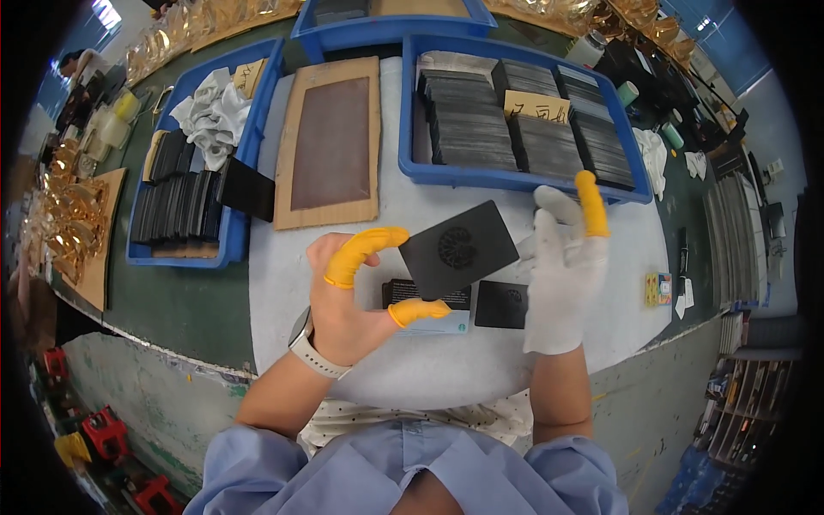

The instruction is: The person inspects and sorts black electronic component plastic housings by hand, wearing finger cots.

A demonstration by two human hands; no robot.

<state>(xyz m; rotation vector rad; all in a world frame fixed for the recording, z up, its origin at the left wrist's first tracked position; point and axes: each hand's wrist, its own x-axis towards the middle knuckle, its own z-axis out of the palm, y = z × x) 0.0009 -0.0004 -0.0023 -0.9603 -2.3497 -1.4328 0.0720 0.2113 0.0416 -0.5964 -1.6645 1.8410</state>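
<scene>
A thin black card [459, 249] with a round tree emblem is held tilted above the table between the thumb and forefinger of my left hand [343, 300]. Yellow finger cots cover those two fingers, and a pale-banded watch [313, 348] sits on that wrist. My right hand [562, 287], in a white glove with a yellow cot on one finger, is raised just right of the card, its fingers stretched and apart. Below the held card lie a partly hidden printed black and light-blue card [446, 324] and another black card [499, 307] with an emblem.
Beyond my right hand, a blue bin [481, 178] holds rows of black cards and a handwritten label. Another blue bin [184, 257] at left holds cards and white cloths. Between them lies a brown board [330, 146]. A small coloured box [658, 289] stands at right.
</scene>
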